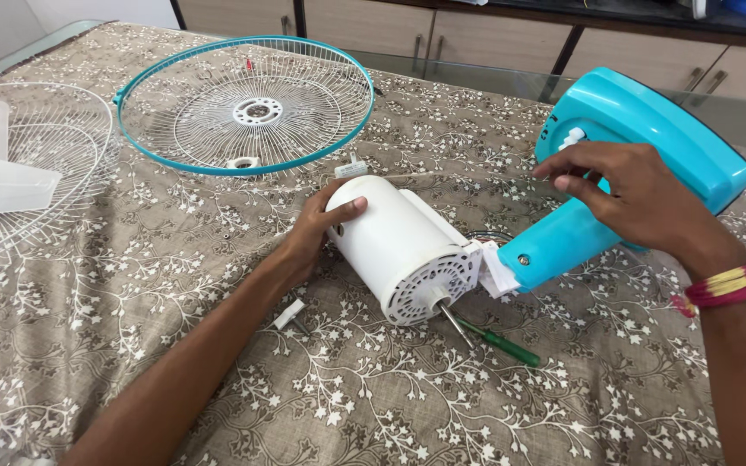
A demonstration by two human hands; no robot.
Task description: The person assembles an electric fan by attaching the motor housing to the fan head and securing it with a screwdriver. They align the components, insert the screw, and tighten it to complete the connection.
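Left hand (317, 231) on motor housing (399, 250)

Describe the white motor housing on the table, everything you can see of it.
The white motor housing is a smooth drum, plastic by its look, lying on its side on the patterned tablecloth. Its round face, pierced with small vent holes, points toward the camera, and a bare metal shaft sticks out of the centre. Its right side joins the turquoise stand neck through a white bracket. The left hand grips its far end, thumb on top. A green-handled screwdriver lies just in front.
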